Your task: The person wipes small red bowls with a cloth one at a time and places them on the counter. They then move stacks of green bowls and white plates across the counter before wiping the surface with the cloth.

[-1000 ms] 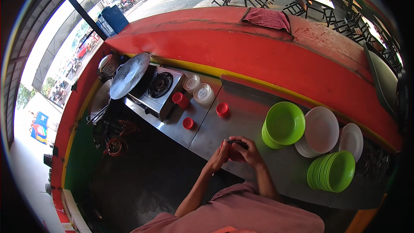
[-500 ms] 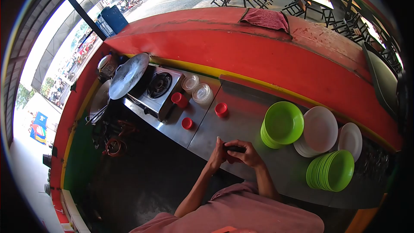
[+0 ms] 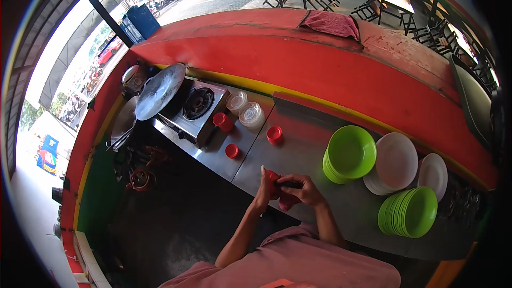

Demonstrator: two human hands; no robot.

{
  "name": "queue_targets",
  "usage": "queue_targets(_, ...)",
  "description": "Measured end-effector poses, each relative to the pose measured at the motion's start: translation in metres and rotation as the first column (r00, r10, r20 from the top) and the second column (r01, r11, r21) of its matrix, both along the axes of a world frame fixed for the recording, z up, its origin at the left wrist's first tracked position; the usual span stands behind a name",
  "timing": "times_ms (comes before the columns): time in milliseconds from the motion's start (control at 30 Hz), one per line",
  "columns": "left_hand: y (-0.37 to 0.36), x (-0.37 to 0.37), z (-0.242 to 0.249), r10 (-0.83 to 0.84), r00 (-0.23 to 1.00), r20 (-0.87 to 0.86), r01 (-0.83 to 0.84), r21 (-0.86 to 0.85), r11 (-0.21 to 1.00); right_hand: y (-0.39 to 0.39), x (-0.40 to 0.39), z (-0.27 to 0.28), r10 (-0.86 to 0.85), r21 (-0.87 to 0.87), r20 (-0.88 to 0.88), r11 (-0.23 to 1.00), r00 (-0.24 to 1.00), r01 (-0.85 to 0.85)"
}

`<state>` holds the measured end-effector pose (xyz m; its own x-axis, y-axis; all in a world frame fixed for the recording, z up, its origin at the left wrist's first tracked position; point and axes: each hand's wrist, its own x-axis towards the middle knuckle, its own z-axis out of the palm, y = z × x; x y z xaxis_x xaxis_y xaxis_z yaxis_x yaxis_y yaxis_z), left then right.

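In front of my body, over the counter's front edge, my left hand [image 3: 263, 194] is closed round a small red container [image 3: 272, 177]. My right hand [image 3: 303, 189] is curled against its right side, fingers bent over it. A reddish cloth [image 3: 288, 201] bunches out below the right hand; part of it is hidden by the fingers. Just beyond my hands stand three similar red containers: one upright [image 3: 274, 135] on the right, a low one [image 3: 231, 151] and a taller one [image 3: 223, 122] beside the stove.
A gas stove [image 3: 198, 105] and a large wok [image 3: 160, 92] are at the left. Clear plastic tubs [image 3: 250, 114] stand beside it. Green bowls [image 3: 351, 152], white plates [image 3: 397, 160] and more stacked green bowls [image 3: 410, 212] line the right. A red wall [image 3: 298, 64] runs behind the counter [image 3: 309, 122].
The container in my hands has turned, so its red side now shows where a dark part showed before. My left hand has shifted slightly left, and more of the cloth hangs in view.
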<state>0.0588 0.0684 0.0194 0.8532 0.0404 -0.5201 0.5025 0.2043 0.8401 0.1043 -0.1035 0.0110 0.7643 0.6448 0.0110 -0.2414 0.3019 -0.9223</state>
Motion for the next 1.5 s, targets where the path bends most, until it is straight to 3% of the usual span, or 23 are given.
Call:
queue_targets(67,-0.005,-0.001,0.010,0.045,0.999,-0.010,-0.044,0.018,0.999,0.000,0.000,0.003,-0.030,-0.012,-0.006,0.999,1.000,0.030)
queue_targets(267,0.009,-0.001,-0.012,-0.086,0.995,0.050,0.091,-0.094,0.991,-0.001,0.001,0.005,-0.094,-0.001,-0.084,0.996,0.992,0.094)
queue_targets(567,0.004,-0.002,-0.004,-0.185,0.983,0.019,0.186,-0.066,0.980,-0.001,0.000,-0.001,-0.118,-0.027,-0.099,0.993,0.988,0.116)
queue_targets(667,-0.005,-0.001,0.016,-0.160,0.987,-0.020,0.160,0.001,0.987,0.000,0.000,-0.002,-0.110,-0.032,-0.099,0.994,0.989,0.107)
queue_targets(967,-0.005,-0.002,0.013,-0.173,0.985,-0.023,0.174,0.033,0.984,-0.002,-0.001,0.002,-0.100,-0.036,-0.096,0.995,0.990,0.097)
queue_targets(1500,-0.004,-0.001,-0.001,-0.155,0.987,0.034,0.159,-0.222,0.962,-0.011,-0.001,0.003,-0.133,-0.015,-0.093,0.991,0.987,0.132)
